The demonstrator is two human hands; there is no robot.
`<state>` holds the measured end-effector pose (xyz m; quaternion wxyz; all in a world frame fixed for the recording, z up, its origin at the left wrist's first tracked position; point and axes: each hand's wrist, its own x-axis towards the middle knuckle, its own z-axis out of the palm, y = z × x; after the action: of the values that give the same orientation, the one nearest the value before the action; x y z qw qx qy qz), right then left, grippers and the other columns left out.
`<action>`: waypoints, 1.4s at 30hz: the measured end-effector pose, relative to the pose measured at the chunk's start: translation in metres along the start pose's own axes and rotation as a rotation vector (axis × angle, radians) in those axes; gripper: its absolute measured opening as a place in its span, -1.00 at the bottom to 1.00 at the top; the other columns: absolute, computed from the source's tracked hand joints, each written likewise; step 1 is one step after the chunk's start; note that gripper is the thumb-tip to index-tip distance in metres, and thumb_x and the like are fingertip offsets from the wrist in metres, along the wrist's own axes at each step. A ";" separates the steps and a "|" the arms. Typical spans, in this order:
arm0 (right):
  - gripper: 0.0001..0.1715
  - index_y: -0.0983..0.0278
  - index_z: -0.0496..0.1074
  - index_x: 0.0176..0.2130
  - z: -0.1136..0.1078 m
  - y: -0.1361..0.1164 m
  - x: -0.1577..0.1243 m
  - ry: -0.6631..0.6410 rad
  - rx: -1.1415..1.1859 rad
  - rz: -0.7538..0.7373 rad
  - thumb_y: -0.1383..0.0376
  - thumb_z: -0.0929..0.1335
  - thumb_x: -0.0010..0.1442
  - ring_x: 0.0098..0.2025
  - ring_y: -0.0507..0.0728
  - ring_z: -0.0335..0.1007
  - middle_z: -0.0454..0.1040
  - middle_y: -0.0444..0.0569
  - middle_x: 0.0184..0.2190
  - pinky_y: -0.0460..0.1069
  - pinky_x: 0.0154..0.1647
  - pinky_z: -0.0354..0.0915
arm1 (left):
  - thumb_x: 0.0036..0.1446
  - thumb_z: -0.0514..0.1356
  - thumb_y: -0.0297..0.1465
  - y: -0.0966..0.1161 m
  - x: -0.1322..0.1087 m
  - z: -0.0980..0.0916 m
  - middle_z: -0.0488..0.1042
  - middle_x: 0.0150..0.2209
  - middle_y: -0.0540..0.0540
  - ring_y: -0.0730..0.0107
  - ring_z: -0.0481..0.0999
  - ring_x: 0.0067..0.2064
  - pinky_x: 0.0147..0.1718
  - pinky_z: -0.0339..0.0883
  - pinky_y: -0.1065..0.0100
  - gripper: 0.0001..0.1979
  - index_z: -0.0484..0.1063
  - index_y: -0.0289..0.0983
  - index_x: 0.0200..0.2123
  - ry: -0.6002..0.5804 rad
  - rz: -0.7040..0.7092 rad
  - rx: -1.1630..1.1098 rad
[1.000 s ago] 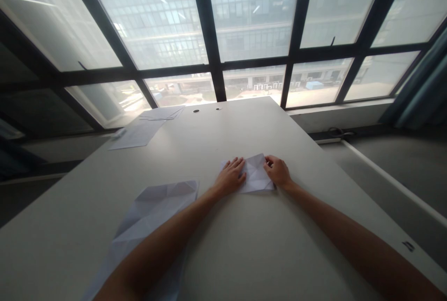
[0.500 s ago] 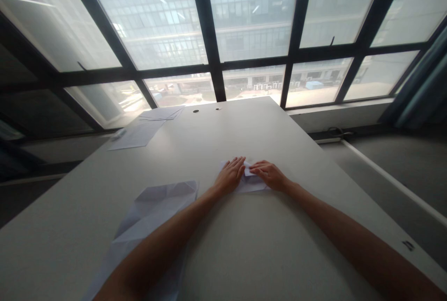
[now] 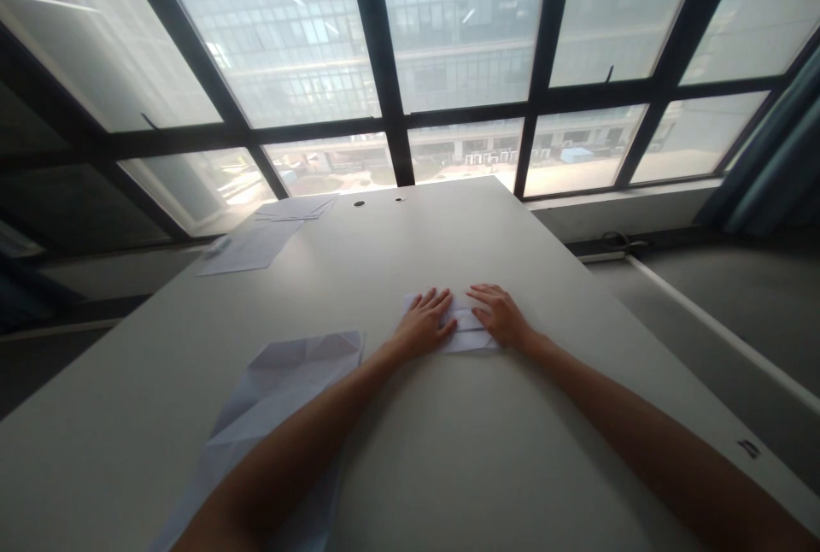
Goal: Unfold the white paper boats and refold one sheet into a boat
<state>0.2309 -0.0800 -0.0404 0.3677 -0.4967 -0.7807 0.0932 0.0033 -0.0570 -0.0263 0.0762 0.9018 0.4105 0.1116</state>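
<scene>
A folded sheet of white paper lies flat on the white table, with a crease running across it. My left hand rests on its left part, fingers spread and palm down. At the paper's right edge is my right hand, its fingers apart and the thumb over the paper. Both hands hide parts of the sheet. Beneath and beside my left forearm is a larger creased sheet of paper, partly covered by the arm.
Several flat sheets of paper lie at the table's far left. Two round holes, one a cable hole, are near the far edge. A small dark object sits near the right edge. Large windows stand beyond the table.
The raised flap of the folded paper now lies flatter. My right hand's fingers have spread and moved slightly right, away from my left hand, whose thumb has opened out.
</scene>
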 end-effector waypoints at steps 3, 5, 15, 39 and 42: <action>-0.52 0.22 0.46 0.12 0.003 0.005 -0.001 -0.060 -0.097 0.018 0.31 0.35 0.19 0.25 0.27 0.23 0.40 0.10 0.18 0.22 0.29 0.10 | 0.31 -0.03 -0.03 0.001 -0.001 -0.001 0.01 0.40 -0.09 0.03 -0.10 0.42 0.33 -0.18 -0.02 -0.34 0.02 -0.16 0.38 -0.009 0.010 0.001; -0.52 0.22 0.46 0.12 0.004 0.005 -0.001 -0.087 -0.118 0.010 0.29 0.35 0.20 0.26 0.26 0.23 0.40 0.10 0.17 0.22 0.30 0.09 | 0.31 -0.04 -0.01 0.001 -0.002 -0.002 0.00 0.40 -0.08 0.02 -0.11 0.42 0.33 -0.18 -0.03 -0.34 0.03 -0.14 0.38 -0.012 0.015 0.002; -0.56 0.17 0.46 0.12 0.000 -0.001 -0.003 -0.156 -0.174 -0.066 0.23 0.35 0.25 0.29 0.29 0.18 0.34 0.10 0.23 0.24 0.30 0.07 | 0.36 -0.13 -0.04 0.001 0.000 0.002 -0.02 0.41 -0.08 0.07 -0.11 0.42 0.33 -0.17 0.01 -0.36 0.00 -0.19 0.39 -0.017 0.000 0.053; -0.58 0.12 0.46 0.12 0.000 -0.003 -0.003 -0.205 -0.232 -0.101 0.29 0.31 0.29 0.28 0.29 0.20 0.33 0.10 0.23 0.27 0.29 0.08 | 0.35 -0.06 -0.13 0.000 0.001 0.006 -0.03 0.41 -0.19 0.16 -0.06 0.42 0.34 -0.15 0.09 -0.37 -0.02 -0.27 0.38 0.024 -0.037 0.093; -0.58 0.12 0.45 0.12 0.000 -0.003 -0.003 -0.202 -0.225 -0.097 0.29 0.31 0.29 0.28 0.29 0.20 0.33 0.10 0.23 0.28 0.29 0.07 | 0.35 -0.07 -0.12 0.001 0.000 0.004 -0.03 0.41 -0.18 0.11 -0.06 0.41 0.34 -0.13 0.05 -0.43 0.09 -0.22 0.34 0.013 -0.032 0.111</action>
<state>0.2299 -0.0836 -0.0401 0.2332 -0.4846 -0.8423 0.0368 0.0051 -0.0574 -0.0301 0.0250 0.8972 0.4309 0.0932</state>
